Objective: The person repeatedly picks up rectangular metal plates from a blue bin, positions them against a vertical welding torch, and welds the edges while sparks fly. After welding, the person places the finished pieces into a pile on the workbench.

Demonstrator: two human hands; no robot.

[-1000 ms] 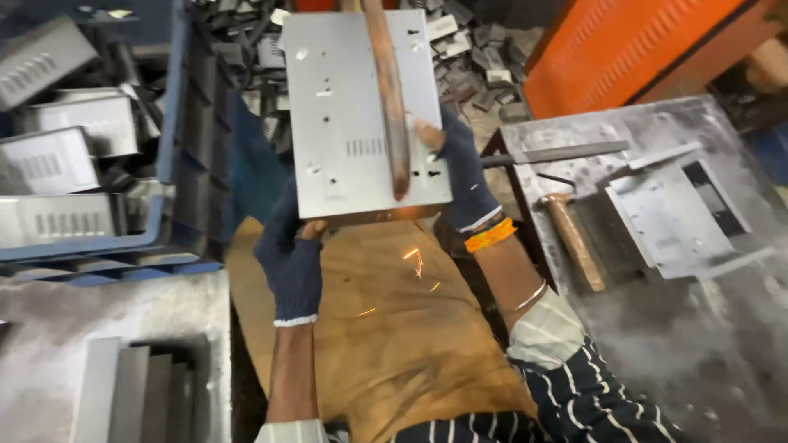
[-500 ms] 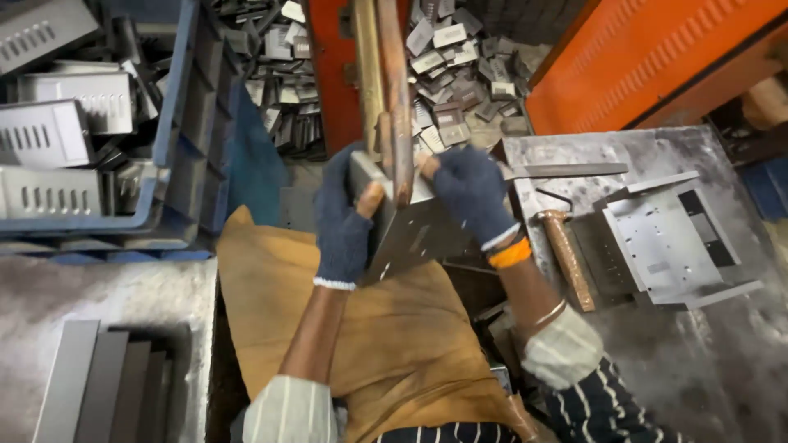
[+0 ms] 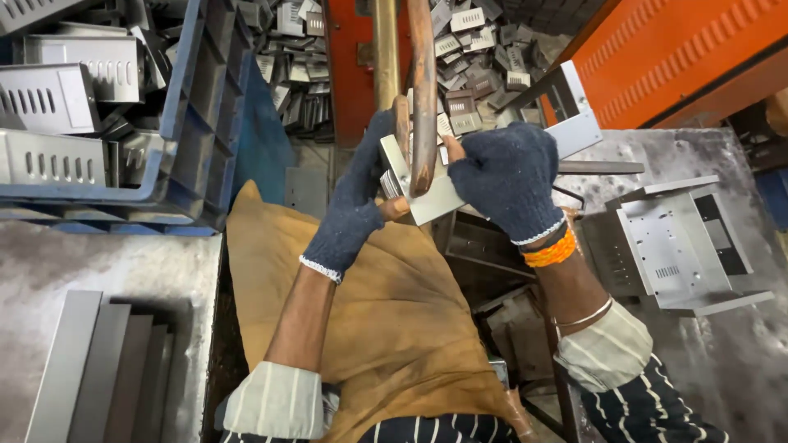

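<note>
A bent grey sheet-metal part point(image 3: 433, 199) is held tilted against the copper arm point(image 3: 423, 90) of a spot welder. My left hand point(image 3: 353, 201), in a dark blue knit glove, grips the part's left edge. My right hand point(image 3: 510, 180), also gloved, with an orange band at the wrist, holds the part's right side. The part's far end point(image 3: 574, 123) sticks out beyond my right hand. A tan leather apron point(image 3: 386, 320) covers my lap below.
A blue crate point(image 3: 185, 107) of perforated metal boxes stands at the left. Small metal parts point(image 3: 476, 57) are piled on the floor ahead. A finished grey bracket point(image 3: 681, 246) lies on the steel bench at the right. Grey strips point(image 3: 98, 369) lie on the lower left bench.
The metal part lay flat and face-up under the welder arm; both hands have turned it edge-on and pulled it closer. The view has tilted down.
</note>
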